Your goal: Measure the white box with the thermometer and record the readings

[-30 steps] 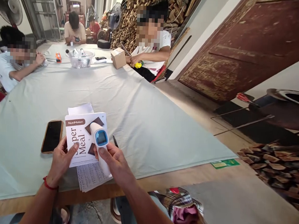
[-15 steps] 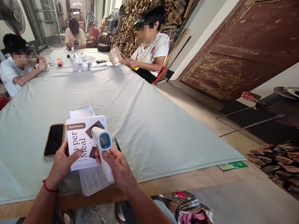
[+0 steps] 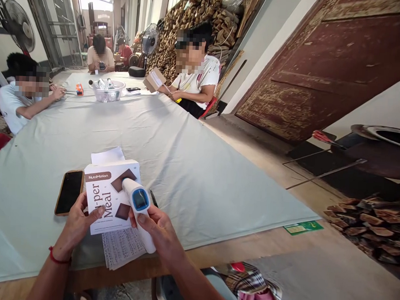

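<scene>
My left hand (image 3: 80, 220) grips the lower left side of a flat white NutriMotion pack (image 3: 99, 221) with brown squares printed on it, thumb on its front. In my right hand (image 3: 160, 230) is a white infrared thermometer (image 3: 148, 236) with a blue-rimmed screen, its head overlapping the pack's right side. The hand is closed round the handle. Beneath the pack lie handwritten sheets (image 3: 121, 248), and a blank paper (image 3: 107, 155) sticks out behind it. A phone (image 3: 70, 193) lies left of the pack. A dark pen (image 3: 153, 197) is partly hidden behind the thermometer.
A pale cloth (image 3: 192, 176) covers the long table. Farther along stand a plastic basket (image 3: 108, 93) of bottles and an orange item (image 3: 79, 89). Several people sit around it; one person (image 3: 203, 81) at right holds a cardboard piece (image 3: 154, 80). Firewood (image 3: 365, 226) is stacked at right.
The camera view has shifted slightly, so the scene sits a little lower and further left. Both hands keep hold of the pack and thermometer. The person at left has lowered their hands.
</scene>
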{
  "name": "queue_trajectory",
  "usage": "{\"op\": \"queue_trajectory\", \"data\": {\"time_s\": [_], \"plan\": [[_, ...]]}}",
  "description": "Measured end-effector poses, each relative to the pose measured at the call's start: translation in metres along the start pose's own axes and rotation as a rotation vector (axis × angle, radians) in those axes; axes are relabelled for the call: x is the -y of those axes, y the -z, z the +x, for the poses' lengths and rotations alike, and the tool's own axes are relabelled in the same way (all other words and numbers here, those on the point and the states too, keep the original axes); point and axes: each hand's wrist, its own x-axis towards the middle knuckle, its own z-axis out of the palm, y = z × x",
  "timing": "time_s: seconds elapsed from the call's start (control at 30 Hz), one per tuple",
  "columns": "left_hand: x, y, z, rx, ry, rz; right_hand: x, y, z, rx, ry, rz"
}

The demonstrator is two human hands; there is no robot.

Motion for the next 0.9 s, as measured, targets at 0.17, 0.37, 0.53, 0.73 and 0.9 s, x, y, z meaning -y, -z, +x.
{"op": "queue_trajectory", "data": {"time_s": [0.17,0.37,0.53,0.73,0.9], "plan": [[-0.005,0.0,0.002,-0.115,-0.067,-0.033,0.009,0.012,-0.005,-0.069,0.014,-0.075],[-0.003,0.015,0.014,-0.29,-0.182,0.032,0.017,0.028,-0.01,-0.14,0.029,-0.122],[0.001,0.019,0.024,-0.349,-0.221,0.126,0.02,0.04,-0.012,-0.189,0.047,-0.137],[-0.002,0.01,0.029,-0.283,-0.317,0.167,0.015,0.082,-0.005,-0.346,0.124,-0.398],[0.009,0.014,0.035,-0.302,-0.336,0.262,0.004,0.135,0.004,-0.62,0.057,-0.992]]}}
